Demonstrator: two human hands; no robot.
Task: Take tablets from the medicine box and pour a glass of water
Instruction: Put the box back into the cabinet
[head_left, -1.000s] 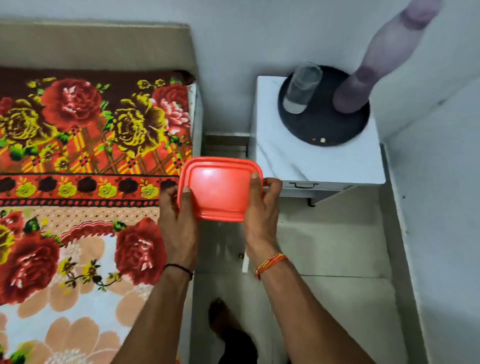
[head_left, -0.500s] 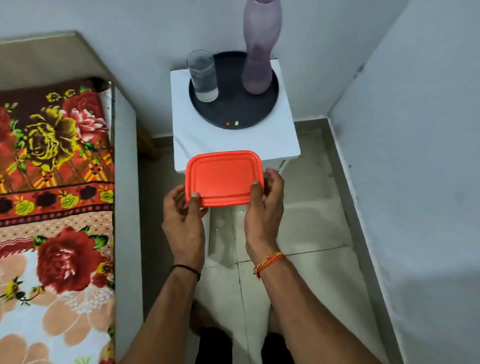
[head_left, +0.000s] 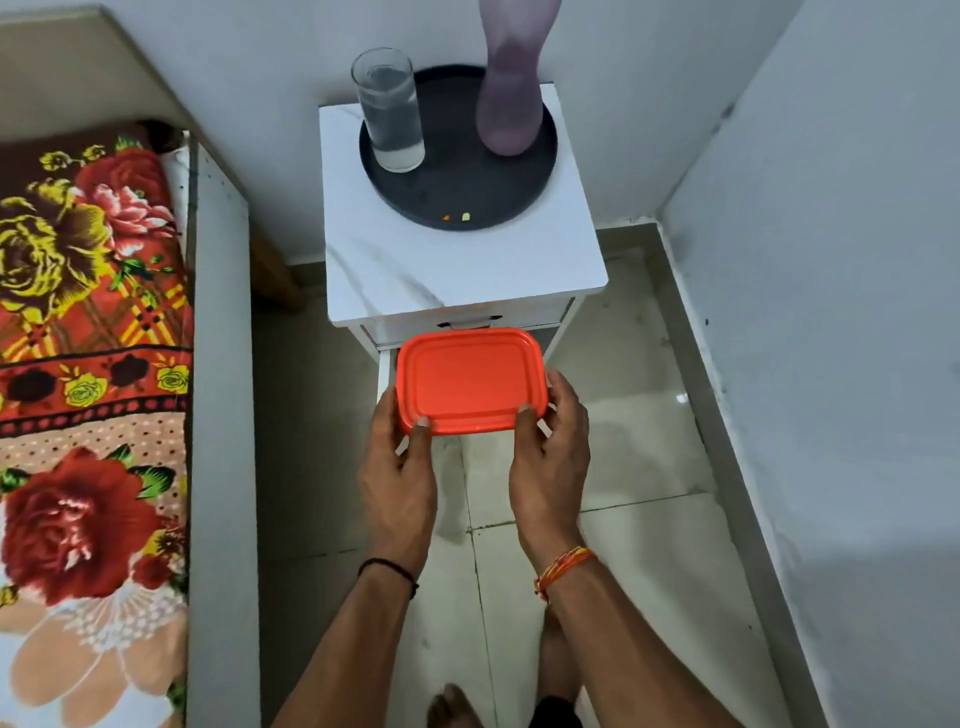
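An orange lidded medicine box (head_left: 470, 379) is held level in front of the white bedside cabinet (head_left: 457, 270), below its top. My left hand (head_left: 400, 478) grips its near left corner, thumb on the lid. My right hand (head_left: 550, 462) grips its near right corner the same way. On the cabinet sits a round black tray (head_left: 519, 182). It carries a glass (head_left: 389, 111) holding water, a mauve bottle (head_left: 511, 88) and two small tablets (head_left: 457, 216), one orange and one pale yellow.
A bed with a floral blanket (head_left: 88, 322) runs along the left, its grey side rail (head_left: 221, 415) close to my left arm. White walls close in behind and on the right. The floor is tiled (head_left: 623, 519). My bare feet show at the bottom edge.
My view has swung from the bed towards the cabinet. Both hands have carried the orange box from the bed's edge to just below the cabinet's front.
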